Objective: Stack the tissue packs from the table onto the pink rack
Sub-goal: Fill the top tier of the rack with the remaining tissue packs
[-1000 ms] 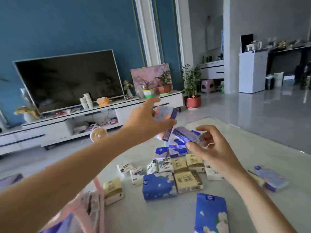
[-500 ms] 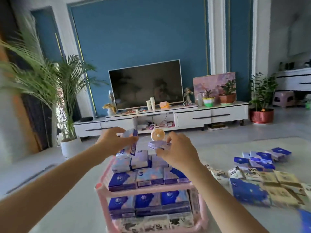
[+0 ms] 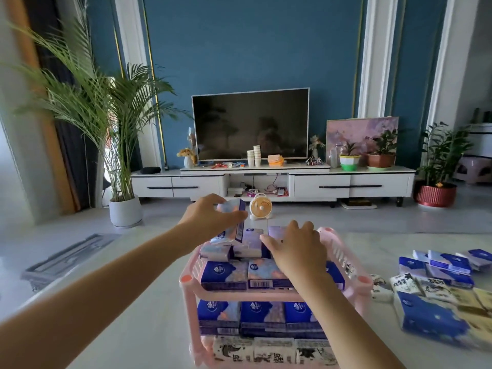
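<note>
Tabletop spread pale beneath your left hand, gripping a tissue pack, and your right hand, fingers relaxed on packs atop the pink rack, television beyond.

Person, two arms seen, both bare all the way along what shows. Left forearm: slim, smooth, looks much thicker toward the bottom corner, where the wide lens stretches it. Right forearm: same slim build, bare, narrowing to the wrist. Left hand: bare, slender fingers, rounded knuckles. Right hand: bare, slim fingers, knuckle ridges faint across the back. Nails on both hands too small and blurred to tell. Clothing: cannot tell, only the bare forearms and hands show.
</note>
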